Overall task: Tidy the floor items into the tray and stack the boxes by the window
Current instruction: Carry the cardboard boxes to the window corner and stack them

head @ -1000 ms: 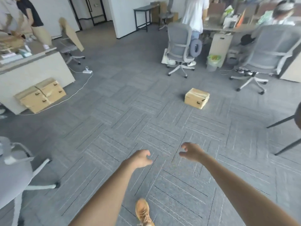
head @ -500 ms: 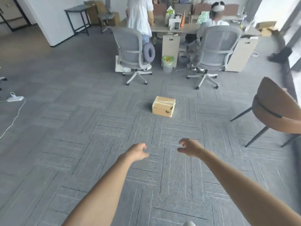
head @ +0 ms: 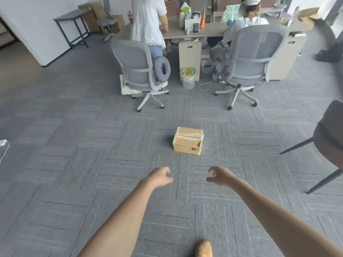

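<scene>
A small taped cardboard box [head: 187, 140] sits alone on the grey carpet, straight ahead of me. Both my arms reach forward toward it. My left hand [head: 161, 176] hangs just short of the box, below and left of it, fingers loosely curled and holding nothing. My right hand [head: 219, 176] hovers at the same height, below and right of the box, fingers apart and empty. Neither hand touches the box. No tray is in view.
Two grey office chairs [head: 139, 71] [head: 250, 58] stand beyond the box at a desk [head: 185, 33], with two people there. A small bin [head: 187, 77] sits between the chairs. A brown chair [head: 330, 138] stands at the right. My shoe [head: 203, 247] shows at the bottom.
My view has swung right and I have walked closer; the box now lies nearer and centred. The two stacked boxes by the left counter have left the view. Both hands stay raised and empty.
</scene>
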